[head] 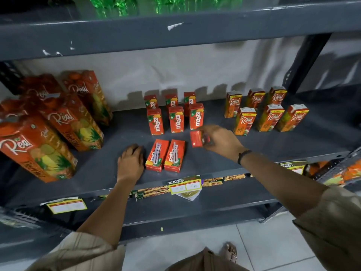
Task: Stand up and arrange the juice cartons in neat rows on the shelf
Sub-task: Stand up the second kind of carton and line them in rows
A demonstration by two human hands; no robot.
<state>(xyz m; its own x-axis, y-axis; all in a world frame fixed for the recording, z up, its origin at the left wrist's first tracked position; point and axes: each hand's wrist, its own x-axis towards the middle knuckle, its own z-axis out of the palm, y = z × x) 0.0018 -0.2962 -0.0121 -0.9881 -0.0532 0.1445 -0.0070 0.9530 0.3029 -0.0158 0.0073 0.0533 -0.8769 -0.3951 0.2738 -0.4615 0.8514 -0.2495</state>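
Fingers (203,133) of my right hand (218,140) pinch 1 small carton (196,139), lifted just in front of the right-hand standing column. My left hand (130,161) rests flat on the shelf (109,133), fingers together, touching 2 lying cartons (165,155) whose long axes point at the back wall. Beyond them, 6 Maaza cartons (176,119) stand in 2 rows.

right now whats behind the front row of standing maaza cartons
A second row of three upright maaza cartons stands behind the front three, then the pale back wall. Their lower halves are covered by the front row.
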